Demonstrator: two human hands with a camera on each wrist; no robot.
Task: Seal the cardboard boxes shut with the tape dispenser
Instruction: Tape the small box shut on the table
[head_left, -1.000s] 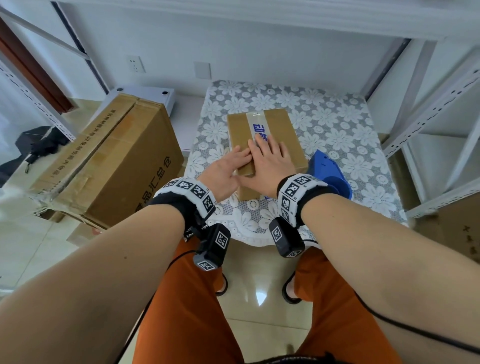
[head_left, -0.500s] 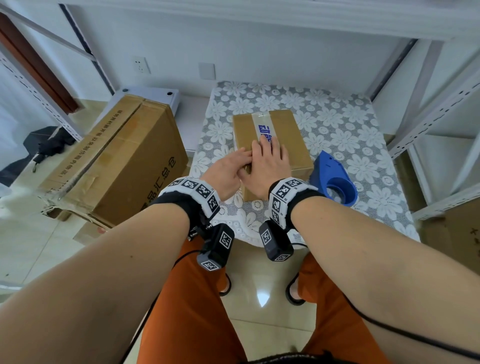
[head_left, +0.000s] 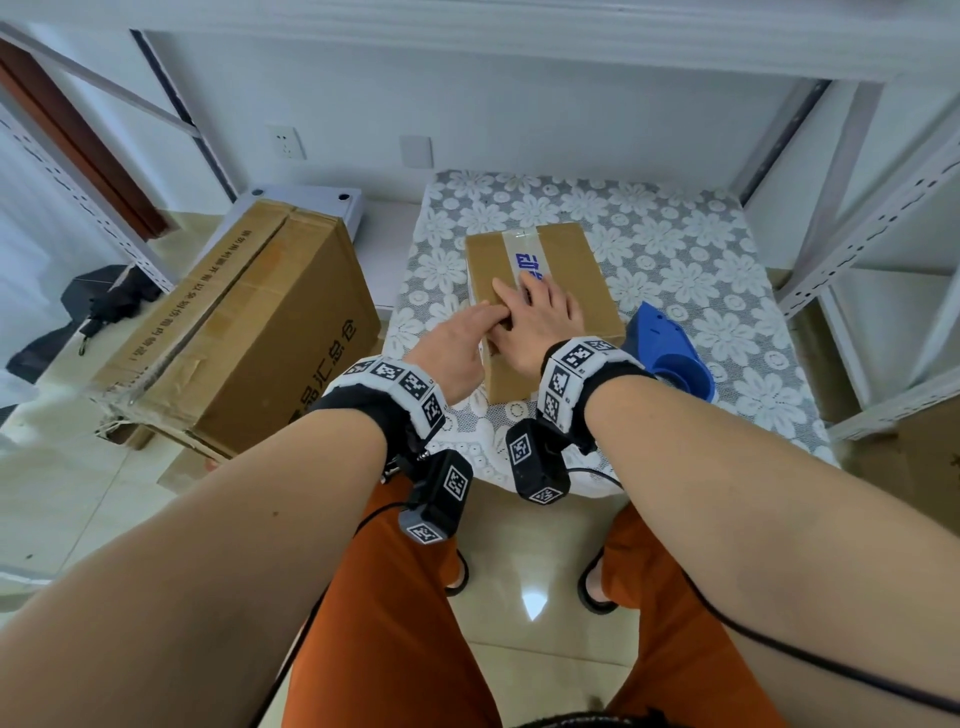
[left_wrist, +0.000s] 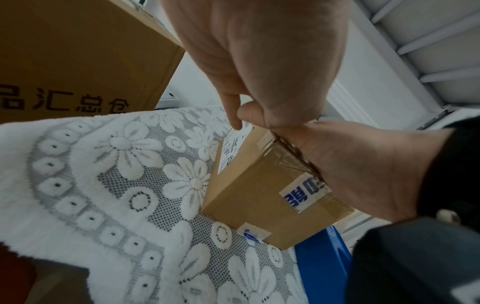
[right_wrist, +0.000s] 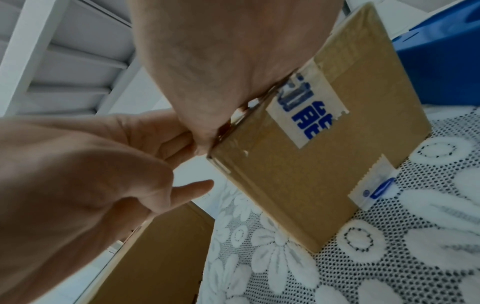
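A small cardboard box stands on the lace-covered table, with a strip of tape with blue print running along its top seam. My right hand lies flat on the near part of that strip, fingers straight. My left hand rests at the box's near left corner, fingers on the top edge beside the right thumb. In the left wrist view its thumb touches the white label on the box's side. The blue tape dispenser lies on the cloth just right of the box, untouched.
A large cardboard box stands on the floor close to the table's left side, with a white unit behind it. A white metal shelf frame borders the table on the right. The wall is just behind the table.
Both hands stay pressed on the box top. The right hand has turned slightly leftward over the tape, and its thumb now covers the left fingertips. The box and dispenser have not moved.
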